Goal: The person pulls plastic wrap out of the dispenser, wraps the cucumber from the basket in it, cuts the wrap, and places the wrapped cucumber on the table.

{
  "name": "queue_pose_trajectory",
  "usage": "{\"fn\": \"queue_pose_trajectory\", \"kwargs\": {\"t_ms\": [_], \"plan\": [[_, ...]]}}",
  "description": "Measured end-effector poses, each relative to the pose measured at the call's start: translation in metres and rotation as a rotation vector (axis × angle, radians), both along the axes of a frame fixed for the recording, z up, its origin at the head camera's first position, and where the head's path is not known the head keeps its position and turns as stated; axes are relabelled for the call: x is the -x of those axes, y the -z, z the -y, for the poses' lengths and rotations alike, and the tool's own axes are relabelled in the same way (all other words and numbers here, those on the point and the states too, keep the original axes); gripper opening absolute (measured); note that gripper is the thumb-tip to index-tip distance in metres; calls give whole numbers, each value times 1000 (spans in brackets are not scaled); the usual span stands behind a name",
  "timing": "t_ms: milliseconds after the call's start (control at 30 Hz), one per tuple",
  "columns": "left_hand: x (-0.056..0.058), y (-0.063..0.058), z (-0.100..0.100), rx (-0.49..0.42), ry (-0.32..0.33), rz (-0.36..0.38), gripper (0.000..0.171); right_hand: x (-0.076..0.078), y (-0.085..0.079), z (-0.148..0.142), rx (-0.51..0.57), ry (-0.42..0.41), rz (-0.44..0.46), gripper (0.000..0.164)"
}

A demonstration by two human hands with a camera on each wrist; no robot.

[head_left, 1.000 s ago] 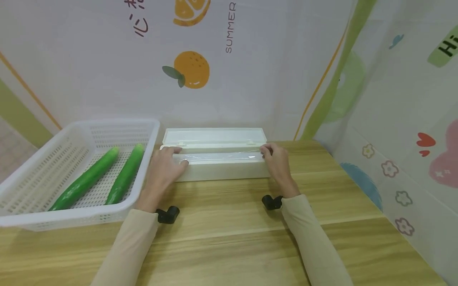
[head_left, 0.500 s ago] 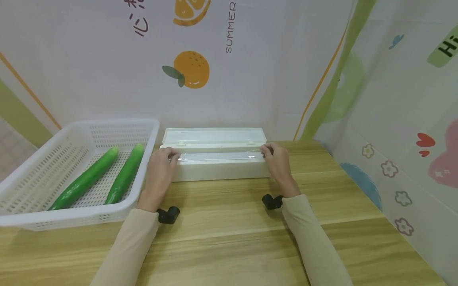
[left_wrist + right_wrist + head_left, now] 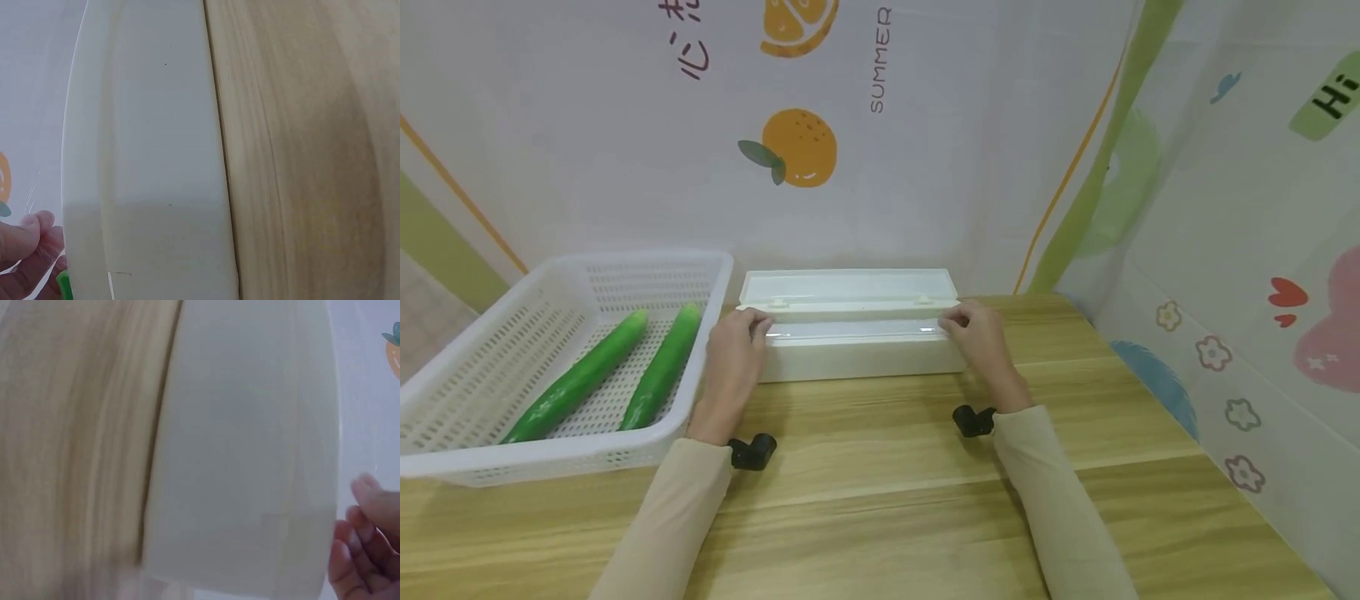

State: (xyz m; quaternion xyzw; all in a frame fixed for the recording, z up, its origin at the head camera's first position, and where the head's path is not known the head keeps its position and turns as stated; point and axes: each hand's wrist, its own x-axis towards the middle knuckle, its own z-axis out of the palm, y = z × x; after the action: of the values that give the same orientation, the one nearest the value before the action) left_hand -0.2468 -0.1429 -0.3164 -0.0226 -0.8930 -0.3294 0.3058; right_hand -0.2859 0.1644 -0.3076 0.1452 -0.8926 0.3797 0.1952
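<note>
A long white cling film box (image 3: 861,360) lies on the wooden table with its lid (image 3: 850,286) raised at the back. Clear cling film (image 3: 857,328) stretches along the opening. At the left end, my left hand (image 3: 730,358) pinches the film's edge between thumb and forefinger. My right hand (image 3: 983,343) does likewise at the right end. In the left wrist view, the fingertips of the left hand (image 3: 28,250) meet beside the box, with faint film wrinkles above them. The right wrist view has the right hand (image 3: 372,544) past the box's edge, thumb near the curled fingers.
Left of the box stands a white perforated basket (image 3: 730,287) holding two cucumbers, one longer-looking cucumber (image 3: 580,375) and another cucumber (image 3: 662,367). A printed curtain (image 3: 925,167) hangs right behind the box. The wooden table (image 3: 865,500) extends toward me.
My left thumb has left the box's front and closed against the forefinger on the film. My right hand has shifted slightly left along the film. Box and basket stay put.
</note>
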Motion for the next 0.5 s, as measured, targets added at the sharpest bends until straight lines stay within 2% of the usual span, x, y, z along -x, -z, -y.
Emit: {"fn": "queue_pose_trajectory", "kwargs": {"t_ms": [200,333,500], "plan": [[0,-1,0,8,6,-25,23,0,1,7,83,84,-52,17],[-2,-6,-1,5,6,-24,23,0,1,11,147,93,-85,17],[-4,-11,-4,-9,6,-21,23,-2,0,13,173,95,-146,17]]}}
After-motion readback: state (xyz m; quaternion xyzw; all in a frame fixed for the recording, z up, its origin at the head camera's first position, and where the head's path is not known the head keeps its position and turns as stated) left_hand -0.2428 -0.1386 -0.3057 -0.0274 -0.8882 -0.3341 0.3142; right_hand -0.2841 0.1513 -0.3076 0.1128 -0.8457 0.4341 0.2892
